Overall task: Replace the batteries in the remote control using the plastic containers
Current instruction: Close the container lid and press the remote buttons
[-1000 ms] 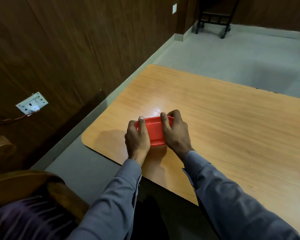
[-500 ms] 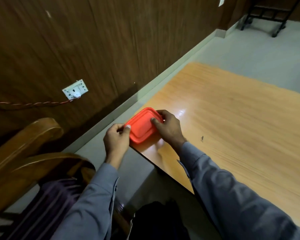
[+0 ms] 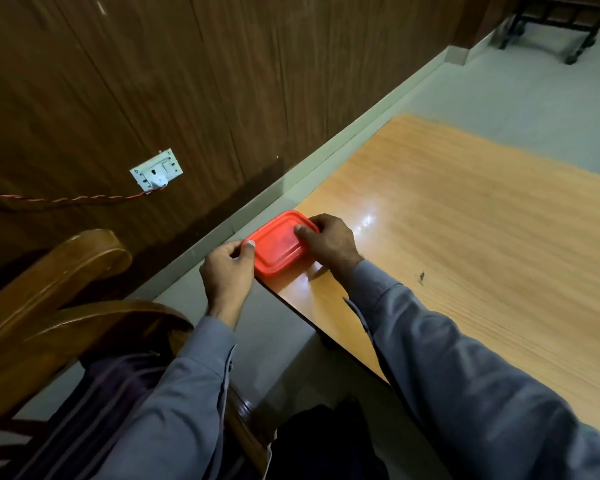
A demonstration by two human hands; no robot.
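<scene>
A red plastic container [image 3: 278, 244] with its lid on sits at the near left corner of the wooden table [image 3: 465, 216]. My left hand [image 3: 227, 271] grips its left end from beyond the table edge, thumb on the lid. On the container's right end rests my right hand [image 3: 329, 242], thumb pressed on the lid and fingers wrapped around the far side. No remote control or batteries are visible.
A wooden chair [image 3: 49, 289] with a dark striped cloth [image 3: 94, 410] stands at the lower left. A wall socket [image 3: 156, 171] with a red cord is on the brown panelled wall. A black metal frame [image 3: 568, 26] stands on the floor far right.
Both hands have slid the red container from further in on the table to its left corner. The view has turned left, bringing the chair and socket further in.
</scene>
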